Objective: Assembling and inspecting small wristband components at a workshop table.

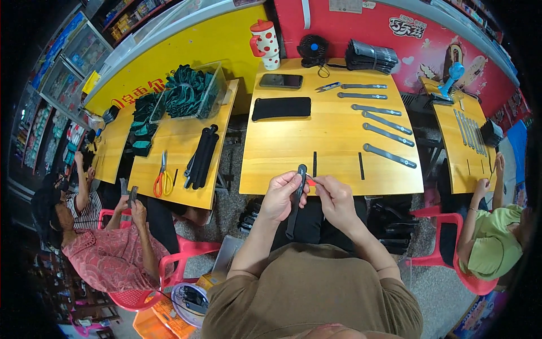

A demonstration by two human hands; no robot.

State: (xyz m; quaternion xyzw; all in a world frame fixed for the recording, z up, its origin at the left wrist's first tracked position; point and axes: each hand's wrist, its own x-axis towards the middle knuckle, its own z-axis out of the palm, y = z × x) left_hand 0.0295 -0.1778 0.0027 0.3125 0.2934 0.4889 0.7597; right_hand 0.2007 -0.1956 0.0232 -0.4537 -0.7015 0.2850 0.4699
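Just off the near edge of the yellow table (333, 141), my left hand (280, 195) is closed round a dark grey strap (292, 219). The strap's rounded end points up and its length hangs below the hand. My right hand (337, 200) is pinched close beside it, at the strap's upper part. A small reddish-orange bit (310, 182) shows between the hands; I cannot make out what the right fingers hold. Several grey straps with rounded ends (389, 156) lie in a column at the table's right. Two short black strips (315, 165) lie near the front edge.
A black fabric piece (281, 108), phone (280, 81), thread snips (327, 87), spotted tumbler (270, 51), small fan (313, 51) and black strap bundle (370, 56) are farther back. Orange scissors (163, 182) lie on the left table. People sit at both sides.
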